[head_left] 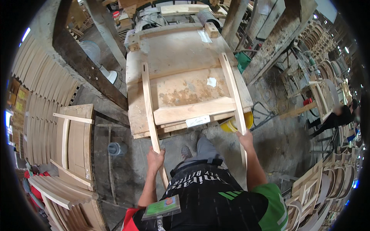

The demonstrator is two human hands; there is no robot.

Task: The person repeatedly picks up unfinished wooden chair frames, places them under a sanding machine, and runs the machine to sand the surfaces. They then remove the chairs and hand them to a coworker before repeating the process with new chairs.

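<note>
A pale wooden frame (194, 109) lies partly on the worn workbench top (177, 50) and reaches over its near edge toward my body. It has two long legs joined by one wide crossrail, with a slot near each far end. My left hand (155, 158) is closed round the left leg (148, 104). Round the right leg (233, 88) my right hand (244, 139) is closed too. A white paper label (197, 121) sits at the bench's near edge, just below the crossrail. Two wooden blocks (133, 42) (211, 29) stand at the bench's far corners.
Below the bench's right side is a yellow bucket (248, 121). Metal posts (92, 73) rise left and right of the bench. Another frame lies on a side table (75, 150), near stacked curved wood parts (42, 127). A person (334, 117) is at the far right.
</note>
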